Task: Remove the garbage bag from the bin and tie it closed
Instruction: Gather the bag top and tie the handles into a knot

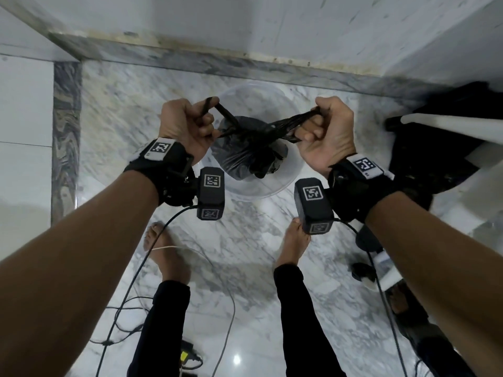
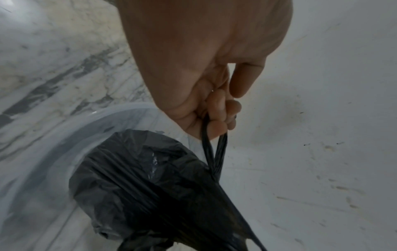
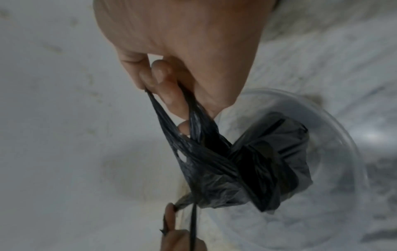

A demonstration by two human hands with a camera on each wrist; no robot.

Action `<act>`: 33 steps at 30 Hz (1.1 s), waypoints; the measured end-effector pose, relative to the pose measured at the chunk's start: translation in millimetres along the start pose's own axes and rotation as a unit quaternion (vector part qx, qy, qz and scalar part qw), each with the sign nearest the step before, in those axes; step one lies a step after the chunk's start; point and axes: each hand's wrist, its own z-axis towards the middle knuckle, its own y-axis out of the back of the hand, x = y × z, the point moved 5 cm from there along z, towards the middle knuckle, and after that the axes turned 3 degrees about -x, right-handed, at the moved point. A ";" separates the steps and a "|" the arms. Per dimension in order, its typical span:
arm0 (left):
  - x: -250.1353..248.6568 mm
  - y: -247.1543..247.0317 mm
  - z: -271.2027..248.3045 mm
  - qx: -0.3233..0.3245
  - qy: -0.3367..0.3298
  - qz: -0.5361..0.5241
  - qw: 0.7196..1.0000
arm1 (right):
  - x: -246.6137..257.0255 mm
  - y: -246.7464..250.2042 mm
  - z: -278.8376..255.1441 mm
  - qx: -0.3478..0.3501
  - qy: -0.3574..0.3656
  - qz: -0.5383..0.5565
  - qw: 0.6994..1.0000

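Hands apart, we grip the bag (image 1: 246, 148) above the clear bin (image 1: 288, 183): our left hand (image 1: 187, 126) clenches one twisted handle, our right hand (image 1: 328, 131) the other.

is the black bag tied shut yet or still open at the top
Gathered shut and crossed, but cannot tell if knotted. The left hand and right hand pull the garbage bag ends apart above the bin.

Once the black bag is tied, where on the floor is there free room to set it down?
Bare marble floor lies left of the clear bin, up to the dark border strip. Near the feet it is crowded with cables; right of the bin stand dark things.
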 end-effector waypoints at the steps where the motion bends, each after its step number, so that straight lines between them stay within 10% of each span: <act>1: 0.3 -1.3 0.6 0.002 -0.001 -0.001 1.000 | -1.3 4.4 -0.9 -0.018 -0.003 0.029 0.999; 21: 5.8 8.2 9.4 -0.014 -0.033 0.006 0.999 | -38.4 2.4 10.1 -0.010 -0.078 0.045 0.996; 26: 5.4 -1.9 6.3 0.008 -0.059 0.063 0.996 | -50.6 -2.2 13.1 -0.064 -0.008 -0.133 0.989; 30: -4.2 -21.7 -4.5 0.033 -0.086 0.177 0.980 | -43.7 -28.6 14.0 -0.006 0.160 -0.524 0.837; 33: -9.9 -32.1 -7.0 0.028 -0.106 0.230 0.967 | -39.5 -44.2 8.4 0.033 0.222 -0.598 0.769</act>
